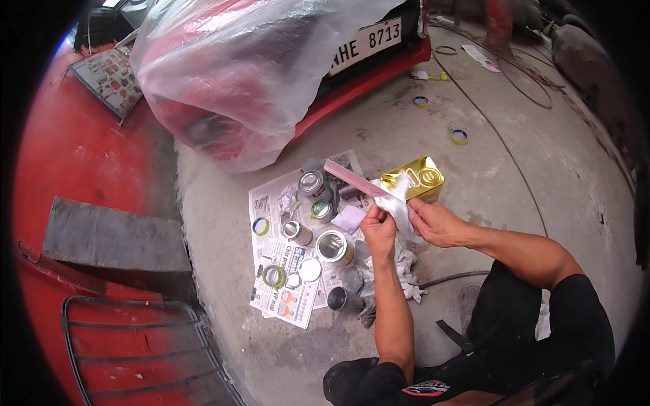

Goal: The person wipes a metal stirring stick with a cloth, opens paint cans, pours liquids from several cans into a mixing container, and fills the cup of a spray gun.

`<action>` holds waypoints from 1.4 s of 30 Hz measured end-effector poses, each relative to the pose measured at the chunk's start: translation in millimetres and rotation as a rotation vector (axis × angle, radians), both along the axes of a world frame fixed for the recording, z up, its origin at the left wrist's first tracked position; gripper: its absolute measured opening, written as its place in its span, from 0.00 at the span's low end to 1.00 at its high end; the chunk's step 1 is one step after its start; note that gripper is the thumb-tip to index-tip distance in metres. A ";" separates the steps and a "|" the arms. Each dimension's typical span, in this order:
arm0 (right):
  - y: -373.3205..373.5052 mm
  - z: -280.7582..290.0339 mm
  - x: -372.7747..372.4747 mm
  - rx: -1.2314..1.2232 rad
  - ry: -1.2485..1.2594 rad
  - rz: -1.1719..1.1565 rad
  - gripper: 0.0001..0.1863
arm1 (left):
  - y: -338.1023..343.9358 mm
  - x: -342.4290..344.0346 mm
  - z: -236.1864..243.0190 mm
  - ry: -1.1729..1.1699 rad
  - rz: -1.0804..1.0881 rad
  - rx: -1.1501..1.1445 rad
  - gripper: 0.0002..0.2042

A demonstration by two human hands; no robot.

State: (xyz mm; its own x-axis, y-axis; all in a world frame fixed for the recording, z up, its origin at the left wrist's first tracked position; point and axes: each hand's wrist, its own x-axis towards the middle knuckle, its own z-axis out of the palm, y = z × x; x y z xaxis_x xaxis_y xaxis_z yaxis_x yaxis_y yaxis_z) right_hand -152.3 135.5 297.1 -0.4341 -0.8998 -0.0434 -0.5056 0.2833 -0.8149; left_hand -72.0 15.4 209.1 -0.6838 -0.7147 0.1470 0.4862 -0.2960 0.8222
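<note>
Between my hands is a long, flat pink strip (345,172) with a white cloth (399,213) around its lower end. My left hand (380,233) pinches the cloth from below; my right hand (433,223) grips it on the right. Just beyond them lies a gold rectangular can (423,176). To the left, open cans (334,247), smaller tins (298,233), a dark cup (342,301), a lilac square pad (349,220) and green tape rolls (273,276) stand or lie on newspaper (291,314). Crumpled rags (406,271) lie below my hands.
A car (372,88) under plastic sheeting (217,81) fills the top. A metal block (115,233) and wire rack (135,345) sit on the red surface (81,155) at left. Hoses (501,142) and tape rolls (459,137) lie on the concrete floor (562,203).
</note>
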 end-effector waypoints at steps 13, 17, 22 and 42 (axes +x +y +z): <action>22.0 34.3 27.6 0.054 0.188 0.047 0.07 | 21.9 -2.5 56.9 0.086 0.268 0.463 0.06; 26.2 12.1 9.1 -0.149 0.141 -0.067 0.07 | 59.2 -30.5 43.4 0.186 0.110 0.456 0.09; 30.3 40.4 49.3 0.131 0.036 0.196 0.11 | -47.6 22.5 44.3 0.074 0.366 0.383 0.06; 13.9 35.0 -52.9 -0.193 -0.417 -0.181 0.23 | 67.3 -22.8 32.8 0.045 -0.286 0.074 0.07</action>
